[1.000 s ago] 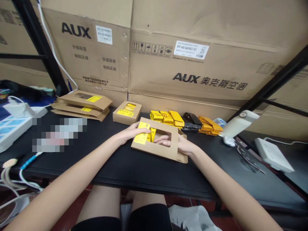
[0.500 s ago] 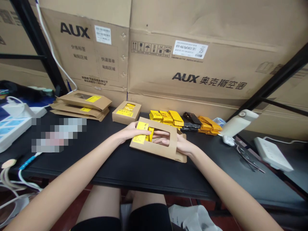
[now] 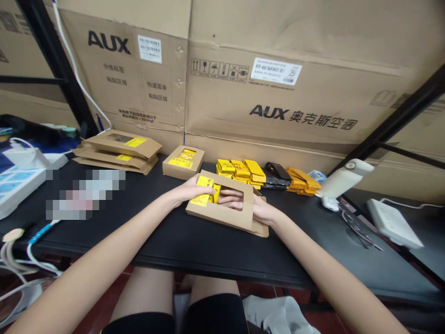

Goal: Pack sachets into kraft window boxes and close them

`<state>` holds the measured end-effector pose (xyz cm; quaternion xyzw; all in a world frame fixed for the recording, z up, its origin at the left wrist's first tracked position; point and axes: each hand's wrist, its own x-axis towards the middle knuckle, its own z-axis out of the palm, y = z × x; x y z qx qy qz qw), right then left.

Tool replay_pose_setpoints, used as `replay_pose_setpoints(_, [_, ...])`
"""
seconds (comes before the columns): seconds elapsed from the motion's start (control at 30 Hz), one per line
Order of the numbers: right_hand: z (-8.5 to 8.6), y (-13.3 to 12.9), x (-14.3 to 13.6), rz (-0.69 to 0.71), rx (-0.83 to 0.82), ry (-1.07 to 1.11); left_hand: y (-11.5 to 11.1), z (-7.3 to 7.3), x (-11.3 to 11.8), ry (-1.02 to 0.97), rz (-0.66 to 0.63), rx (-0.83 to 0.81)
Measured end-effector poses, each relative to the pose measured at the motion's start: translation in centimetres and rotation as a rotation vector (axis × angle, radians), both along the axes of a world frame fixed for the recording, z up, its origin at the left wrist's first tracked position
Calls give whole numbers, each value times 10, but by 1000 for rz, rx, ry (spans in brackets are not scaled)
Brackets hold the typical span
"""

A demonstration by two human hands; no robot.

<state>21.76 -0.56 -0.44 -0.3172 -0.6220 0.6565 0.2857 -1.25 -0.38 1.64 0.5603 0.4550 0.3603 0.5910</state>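
Observation:
A kraft-paper box [image 3: 222, 216] with a cut-out window and a yellow label lies tilted in front of me, its right end flap open. My left hand [image 3: 189, 190] grips its left end, thumb across the label. Through the open right end reaches my right hand [image 3: 262, 208]; its stretched fingers show in the window. Their tips lie against a yellow packet [image 3: 216, 193] inside the box's left part. The thumb stays apart from that packet. How many packets lie inside is hidden.
Behind stand a filled box [image 3: 170, 169], stacked yellow packets [image 3: 255, 169], black packets [image 3: 274, 174] and orange packets [image 3: 302, 180]. Flattened kraft boxes [image 3: 104, 162] lie left. A white bottle [image 3: 347, 178], glasses [image 3: 358, 232] and a power strip [image 3: 394, 222] are right. Large cartons [image 3: 139, 102] back the black table [image 3: 167, 250].
The box has shifted slightly left and down toward me, with both hands moving along. Inside it, the right fingers have moved a little left. Everything else stays put.

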Motion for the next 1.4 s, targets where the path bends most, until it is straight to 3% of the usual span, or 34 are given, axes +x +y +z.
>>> replay_pose_setpoints(0.5, [-1,-1,1,-97,18,-132,3,-6,-7,38,-69,-14])
replay_pose_setpoints(0.87, [2,-2,1,-46,49,-141,4,-5,-7,57,-110,36])
replay_pose_setpoints(1.4, [-4,-1,3,3,22,-100,-1,2,-3,69,-42,20])
